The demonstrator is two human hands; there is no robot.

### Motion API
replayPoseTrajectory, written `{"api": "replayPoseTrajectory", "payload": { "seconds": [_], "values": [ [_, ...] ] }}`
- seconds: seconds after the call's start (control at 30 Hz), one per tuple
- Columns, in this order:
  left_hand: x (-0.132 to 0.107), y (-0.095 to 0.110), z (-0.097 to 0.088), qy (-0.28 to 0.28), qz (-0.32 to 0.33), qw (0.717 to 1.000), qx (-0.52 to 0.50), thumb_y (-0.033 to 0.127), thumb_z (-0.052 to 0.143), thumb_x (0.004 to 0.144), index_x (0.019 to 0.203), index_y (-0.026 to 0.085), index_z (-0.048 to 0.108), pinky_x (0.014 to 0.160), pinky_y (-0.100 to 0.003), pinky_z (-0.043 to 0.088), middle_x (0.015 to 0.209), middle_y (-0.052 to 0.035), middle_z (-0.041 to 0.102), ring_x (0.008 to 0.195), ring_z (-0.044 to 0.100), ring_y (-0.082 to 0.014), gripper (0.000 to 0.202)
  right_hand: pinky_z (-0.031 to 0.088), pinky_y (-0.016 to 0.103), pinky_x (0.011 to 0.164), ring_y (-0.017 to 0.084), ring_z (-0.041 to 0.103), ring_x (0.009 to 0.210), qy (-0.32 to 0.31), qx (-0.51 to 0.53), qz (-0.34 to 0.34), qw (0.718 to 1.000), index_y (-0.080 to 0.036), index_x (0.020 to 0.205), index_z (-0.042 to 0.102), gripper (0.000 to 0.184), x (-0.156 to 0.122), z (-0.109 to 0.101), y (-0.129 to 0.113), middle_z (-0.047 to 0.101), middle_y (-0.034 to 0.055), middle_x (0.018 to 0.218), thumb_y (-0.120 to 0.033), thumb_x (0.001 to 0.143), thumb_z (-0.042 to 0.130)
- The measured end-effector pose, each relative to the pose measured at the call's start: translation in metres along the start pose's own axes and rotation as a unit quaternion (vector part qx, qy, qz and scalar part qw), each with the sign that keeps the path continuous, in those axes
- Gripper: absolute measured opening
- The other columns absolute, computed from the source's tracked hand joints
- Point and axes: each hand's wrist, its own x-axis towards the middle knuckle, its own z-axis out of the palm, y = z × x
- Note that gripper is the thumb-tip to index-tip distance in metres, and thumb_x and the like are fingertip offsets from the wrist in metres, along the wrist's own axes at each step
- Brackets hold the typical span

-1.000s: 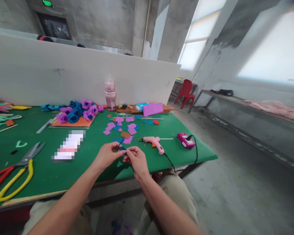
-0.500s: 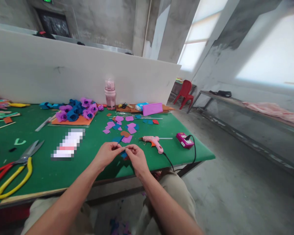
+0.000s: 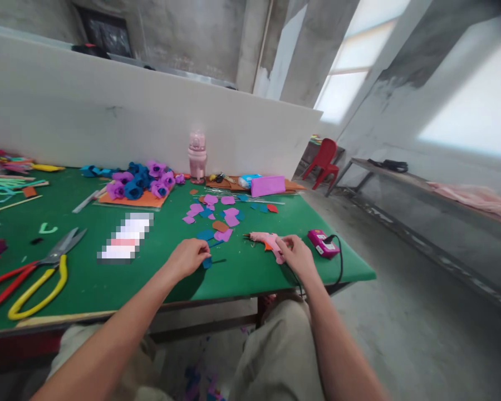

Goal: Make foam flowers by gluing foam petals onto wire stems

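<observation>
My left hand (image 3: 191,256) is closed in a pinch above the green table. At its fingertips shows a small blue cut piece (image 3: 207,262), partly covered by the fingers. A thin dark strip (image 3: 219,260) extends beside it. My right hand (image 3: 295,253) is at the back of a pink hot glue gun (image 3: 262,238), its fingers curled over the handle. The gun lies on its side, nozzle pointing left, with an orange trigger. Just beyond my left hand lie a blue piece (image 3: 205,235), a brown piece (image 3: 220,226) and a purple piece (image 3: 225,235).
Large scissors (image 3: 58,253) with red and yellow handles lie open at left. Purple and blue flowers (image 3: 138,181) rest on orange sheets. A pink bottle (image 3: 197,159) stands against the white board (image 3: 150,111). A magenta power box (image 3: 323,244) with a black cord sits near the right edge.
My hands have parted. The right hand has moved rightward from the small blue piece to the glue gun, while the left stays with the piece. The view has shifted slightly.
</observation>
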Motion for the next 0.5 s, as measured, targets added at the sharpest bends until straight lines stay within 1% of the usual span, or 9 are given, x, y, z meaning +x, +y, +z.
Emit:
{"api": "replayPoseTrajectory", "payload": {
  "seconds": [0.07, 0.1, 0.17, 0.27, 0.33, 0.37, 0.43, 0.47, 0.5],
  "values": [
    [0.002, -0.002, 0.003, -0.016, 0.001, 1.0, -0.002, 0.018, 0.056, 0.069, 0.07, 0.019, 0.064, 0.055, -0.023, 0.03, 0.065, -0.0016, 0.063, 0.06, 0.053, -0.0149, 0.008, 0.036, 0.026, 0.057, 0.017, 0.057, 0.061, -0.11, -0.05, 0.006, 0.993, -0.017, 0.073, 0.057, 0.032, 0.011, 0.001, 0.014, 0.065, 0.0058, 0.066, -0.048, 0.073, 0.05],
    [0.002, -0.003, 0.004, -0.018, 0.0, 1.0, -0.003, 0.017, 0.056, 0.068, 0.073, 0.019, 0.064, 0.055, -0.023, 0.03, 0.066, -0.0013, 0.063, 0.06, 0.054, -0.0147, 0.009, 0.035, 0.025, 0.056, 0.017, 0.057, 0.059, -0.145, -0.067, 0.007, 0.987, -0.017, 0.072, 0.056, 0.029, 0.015, 0.004, 0.018, 0.065, 0.0047, 0.062, -0.046, 0.073, 0.051],
    [0.003, -0.005, 0.006, -0.019, -0.006, 1.0, -0.003, 0.017, 0.058, 0.066, 0.077, 0.019, 0.064, 0.054, -0.022, 0.03, 0.065, -0.0006, 0.062, 0.06, 0.054, -0.0146, 0.012, 0.032, 0.024, 0.053, 0.016, 0.056, 0.056, -0.182, -0.092, 0.004, 0.979, -0.017, 0.071, 0.054, 0.022, 0.021, 0.01, 0.022, 0.064, 0.0032, 0.058, -0.039, 0.072, 0.052],
    [0.005, -0.009, 0.008, -0.022, -0.019, 1.0, -0.002, 0.019, 0.06, 0.065, 0.071, 0.018, 0.064, 0.054, -0.023, 0.031, 0.063, -0.0011, 0.062, 0.06, 0.054, -0.0148, 0.007, 0.031, 0.024, 0.052, 0.015, 0.054, 0.055, -0.185, -0.106, -0.017, 0.977, -0.017, 0.071, 0.052, 0.015, 0.025, 0.014, 0.022, 0.062, 0.0031, 0.058, -0.032, 0.073, 0.049],
    [0.007, -0.011, 0.008, -0.023, -0.029, 0.999, -0.005, 0.021, 0.06, 0.065, 0.065, 0.017, 0.064, 0.054, -0.023, 0.031, 0.062, -0.0016, 0.062, 0.06, 0.054, -0.0148, 0.005, 0.032, 0.024, 0.052, 0.015, 0.054, 0.056, -0.159, -0.088, -0.042, 0.982, -0.017, 0.072, 0.052, 0.015, 0.024, 0.012, 0.019, 0.061, 0.0031, 0.06, -0.031, 0.074, 0.048],
    [0.007, -0.011, 0.008, -0.023, -0.034, 0.999, -0.007, 0.022, 0.06, 0.065, 0.063, 0.017, 0.064, 0.054, -0.023, 0.032, 0.062, -0.0017, 0.062, 0.059, 0.054, -0.0147, 0.006, 0.033, 0.025, 0.053, 0.016, 0.054, 0.057, -0.139, -0.061, -0.052, 0.987, -0.017, 0.074, 0.052, 0.016, 0.023, 0.01, 0.016, 0.061, 0.0033, 0.063, -0.032, 0.074, 0.047],
    [0.009, -0.012, 0.009, -0.025, -0.041, 0.999, -0.015, 0.022, 0.06, 0.065, 0.062, 0.017, 0.064, 0.054, -0.023, 0.033, 0.062, -0.0015, 0.063, 0.059, 0.054, -0.0143, 0.007, 0.037, 0.025, 0.056, 0.016, 0.056, 0.062, -0.103, 0.038, -0.052, 0.993, -0.017, 0.083, 0.052, 0.019, 0.018, 0.004, 0.005, 0.062, 0.0037, 0.07, -0.034, 0.074, 0.049],
    [0.009, -0.013, 0.009, -0.026, -0.044, 0.999, -0.019, 0.022, 0.06, 0.064, 0.062, 0.017, 0.065, 0.054, -0.023, 0.033, 0.061, -0.0015, 0.063, 0.059, 0.054, -0.0142, 0.007, 0.04, 0.026, 0.057, 0.016, 0.057, 0.063, -0.098, 0.113, -0.039, 0.988, -0.018, 0.089, 0.051, 0.023, 0.015, 0.002, -0.003, 0.063, 0.004, 0.073, -0.035, 0.074, 0.05],
    [0.01, -0.013, 0.009, -0.026, -0.047, 0.998, -0.022, 0.023, 0.06, 0.064, 0.062, 0.017, 0.065, 0.054, -0.023, 0.034, 0.061, -0.0016, 0.063, 0.058, 0.054, -0.0142, 0.008, 0.042, 0.026, 0.059, 0.015, 0.058, 0.064, -0.109, 0.19, -0.018, 0.975, -0.018, 0.095, 0.049, 0.029, 0.011, -0.001, -0.012, 0.062, 0.0038, 0.075, -0.036, 0.073, 0.052]
  ]
}}
